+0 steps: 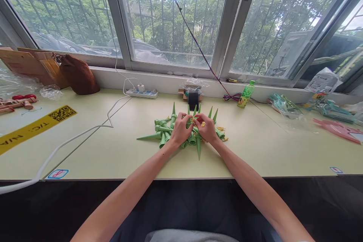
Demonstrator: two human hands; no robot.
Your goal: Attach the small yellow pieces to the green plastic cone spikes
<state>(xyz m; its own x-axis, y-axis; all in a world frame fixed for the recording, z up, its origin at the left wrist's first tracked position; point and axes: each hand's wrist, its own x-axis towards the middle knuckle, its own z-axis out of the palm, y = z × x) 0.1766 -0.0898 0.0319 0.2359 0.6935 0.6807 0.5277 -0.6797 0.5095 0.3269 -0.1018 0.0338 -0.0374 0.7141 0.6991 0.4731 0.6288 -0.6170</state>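
A heap of several green cone-shaped plastic spikes (pixel 163 130) lies in the middle of the pale table (pixel 113 151), with small yellow pieces (pixel 221 128) scattered at its right side. My left hand (pixel 180 130) and my right hand (pixel 207 128) are over the heap, close together, fingers curled. Their fingertips pinch a small yellow piece and a green spike (pixel 194 121) between them. Which hand carries which part is hard to make out.
A white power strip (pixel 141 92) with its cable, a brown pouch (pixel 78 75) and cardboard sit at the back left. A green bottle (pixel 245 94), a dark phone (pixel 193 100), bagged teal and pink parts (pixel 334 121) lie right. Yellow tape (pixel 34 128) marks the left.
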